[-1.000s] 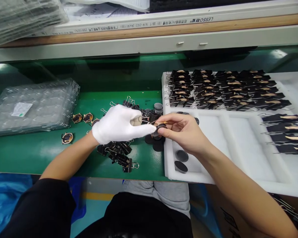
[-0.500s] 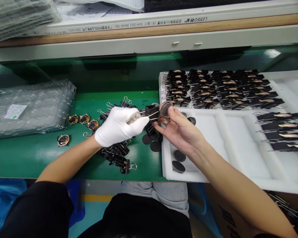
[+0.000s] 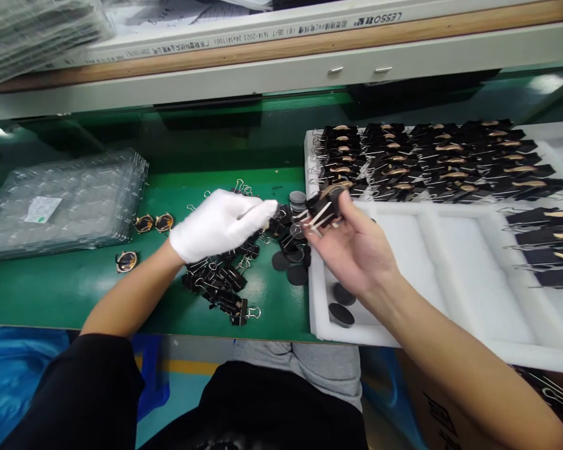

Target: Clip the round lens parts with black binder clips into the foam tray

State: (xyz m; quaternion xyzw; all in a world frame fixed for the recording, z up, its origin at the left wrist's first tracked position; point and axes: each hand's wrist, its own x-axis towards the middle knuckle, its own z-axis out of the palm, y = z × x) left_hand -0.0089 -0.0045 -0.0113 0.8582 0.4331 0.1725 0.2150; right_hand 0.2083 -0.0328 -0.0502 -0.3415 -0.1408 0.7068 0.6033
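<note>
My right hand (image 3: 356,250), bare, grips a watch head with a black binder clip (image 3: 324,206) on it. The clip's wire handles point left, and a dark disc lies under my thumb; motion blurs the piece. To its left, my left hand (image 3: 218,226) in a white glove hovers over a heap of black binder clips (image 3: 220,284). The gloved fingers are stretched out and apart from the held piece, with nothing visible in them. Loose dark round discs (image 3: 297,275) lie between the heap and the white foam tray (image 3: 315,294).
Rows of clipped watch heads (image 3: 394,159) fill the tray's far part, with several more at the right (image 3: 551,237). Two dark discs (image 3: 341,314) sit in its near left corner. Clear plastic trays (image 3: 75,194) are stacked at left, near gold-rimmed watch heads (image 3: 127,261). A ledge (image 3: 263,78) runs behind.
My left hand has let go of the binder clip and drawn slightly left. My right hand has turned the clipped watch head and moved it a little right.
</note>
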